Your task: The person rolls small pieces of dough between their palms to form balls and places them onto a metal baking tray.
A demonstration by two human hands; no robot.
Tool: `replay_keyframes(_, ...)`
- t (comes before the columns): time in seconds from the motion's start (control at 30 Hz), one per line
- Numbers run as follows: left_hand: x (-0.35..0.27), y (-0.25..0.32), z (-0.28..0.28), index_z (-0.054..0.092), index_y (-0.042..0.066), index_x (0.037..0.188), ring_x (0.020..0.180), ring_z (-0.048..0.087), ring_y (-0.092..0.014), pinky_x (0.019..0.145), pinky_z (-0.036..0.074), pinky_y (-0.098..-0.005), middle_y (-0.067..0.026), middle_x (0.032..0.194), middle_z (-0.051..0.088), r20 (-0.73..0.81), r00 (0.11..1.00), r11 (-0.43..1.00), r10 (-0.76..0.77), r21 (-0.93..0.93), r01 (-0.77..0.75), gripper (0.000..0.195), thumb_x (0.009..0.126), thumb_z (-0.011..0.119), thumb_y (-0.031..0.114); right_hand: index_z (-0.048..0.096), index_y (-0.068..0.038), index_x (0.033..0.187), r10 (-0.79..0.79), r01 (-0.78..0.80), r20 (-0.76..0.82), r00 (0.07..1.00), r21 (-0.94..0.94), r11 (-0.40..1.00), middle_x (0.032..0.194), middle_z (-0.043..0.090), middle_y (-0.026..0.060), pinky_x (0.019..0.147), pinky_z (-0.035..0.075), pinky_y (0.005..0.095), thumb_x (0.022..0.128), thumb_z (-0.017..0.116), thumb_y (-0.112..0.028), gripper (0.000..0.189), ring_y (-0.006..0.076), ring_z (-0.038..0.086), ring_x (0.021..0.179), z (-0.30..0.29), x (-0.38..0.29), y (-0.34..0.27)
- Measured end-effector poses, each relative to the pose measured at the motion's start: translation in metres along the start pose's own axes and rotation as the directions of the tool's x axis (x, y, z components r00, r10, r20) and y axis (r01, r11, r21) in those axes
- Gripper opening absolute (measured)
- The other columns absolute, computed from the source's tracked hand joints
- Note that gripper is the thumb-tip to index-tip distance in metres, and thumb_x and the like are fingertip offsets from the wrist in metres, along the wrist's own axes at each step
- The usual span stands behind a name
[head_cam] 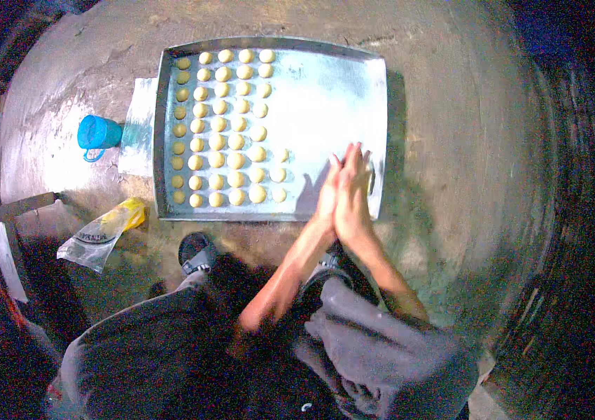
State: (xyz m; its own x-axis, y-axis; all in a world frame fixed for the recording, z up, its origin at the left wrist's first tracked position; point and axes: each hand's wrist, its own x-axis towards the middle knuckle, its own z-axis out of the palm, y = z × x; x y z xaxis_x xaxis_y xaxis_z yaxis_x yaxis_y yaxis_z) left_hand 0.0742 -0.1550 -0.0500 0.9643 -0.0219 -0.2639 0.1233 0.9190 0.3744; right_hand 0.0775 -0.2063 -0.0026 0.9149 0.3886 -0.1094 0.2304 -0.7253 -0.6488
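My left hand (329,191) and my right hand (351,197) are pressed palm to palm, fingers pointing away from me. They are over the front right part of a shallow metal baking tray (324,121). Whether anything lies between the palms is hidden. Small pale yellow dough balls (236,159) stand in rows across the tray's left and middle. The row nearest my hands is short, with a few balls (277,175) at the front. A narrow yellowish patch shows just right of my right hand, too small to identify.
A blue plastic mug (99,132) lies on the concrete floor (465,147) left of the tray, by a pale flat sheet (139,123). Nearer me are a printed clear-and-yellow plastic bag (103,233) and a wide blade (27,205). My sandalled foot (196,254) is near the tray's front edge.
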Motion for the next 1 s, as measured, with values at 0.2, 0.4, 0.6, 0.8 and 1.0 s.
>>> replay_keyframes(0.2, -0.013, 0.004, 0.022, 0.01, 0.019, 0.162, 0.152, 0.019, -0.027, 0.116, 0.025, -0.0647, -0.0048, 0.167, 0.014, 0.024, 0.999, 0.998, -0.022, -0.056, 0.023, 0.073, 0.103, 0.028, 0.058, 0.007, -0.005, 0.16, 0.125, -0.107, -0.181, 0.975, 0.107, 0.988, 0.165, 0.007, 0.0232, 0.123, 0.007, 0.0531, 0.108, 0.022, -0.049, 0.069, 0.0447, 0.003, 0.152, -0.007, 0.031, -0.016)
replay_keyframes(0.4, -0.016, 0.031, 0.024, 0.02, 0.014, 0.16, 0.152, 0.02, -0.026, 0.122, 0.021, -0.0429, -0.0114, 0.165, 0.02, -0.063, 0.992, 0.98, -0.105, 0.161, 0.114, 0.079, 0.102, 0.023, 0.067, 0.012, -0.005, 0.16, -0.04, 0.015, -0.074, 0.996, -0.306, 0.952, 0.164, 0.014, 0.0235, 0.123, 0.009, 0.0536, 0.107, 0.032, -0.042, 0.067, 0.0478, 0.007, 0.151, 0.012, 0.015, 0.026)
replay_keyframes(0.6, 0.001, 0.025, -0.01, 0.022, 0.012, 0.159, 0.153, 0.017, -0.03, 0.122, 0.02, -0.0485, -0.0135, 0.163, 0.025, 0.101, 0.991, 0.988, 0.085, -0.134, -0.071, 0.078, 0.102, 0.023, 0.065, 0.012, 0.0, 0.158, -0.321, 0.306, -0.066, 0.945, -0.174, 0.936, 0.162, 0.021, 0.0249, 0.123, 0.012, 0.0501, 0.103, 0.036, -0.055, 0.082, 0.0463, 0.018, 0.149, 0.012, -0.019, -0.036)
replay_keyframes(0.8, -0.012, 0.006, 0.014, 0.026, 0.013, 0.158, 0.146, 0.032, -0.026, 0.117, 0.03, -0.0462, -0.0095, 0.161, 0.031, -0.036, 0.984, 0.98, -0.177, -0.099, 0.173, 0.076, 0.102, 0.029, 0.064, 0.013, 0.001, 0.158, 0.071, -0.037, -0.209, 0.975, 0.162, 0.986, 0.162, 0.019, 0.0259, 0.122, 0.011, 0.0542, 0.1, 0.036, -0.062, 0.088, 0.0494, 0.016, 0.149, -0.014, 0.036, -0.013)
replay_keyframes(1.0, 0.002, 0.007, -0.017, 0.022, 0.015, 0.159, 0.152, 0.019, -0.025, 0.123, 0.017, -0.0495, -0.007, 0.166, 0.018, 0.221, 0.975, 0.958, 0.02, -0.282, 0.044, 0.073, 0.103, 0.029, 0.062, 0.019, -0.002, 0.158, -0.34, 0.3, -0.076, 0.937, -0.316, 0.9, 0.165, 0.016, 0.021, 0.12, 0.009, 0.0596, 0.096, 0.031, -0.072, 0.094, 0.0465, 0.009, 0.151, 0.0, -0.013, -0.038)
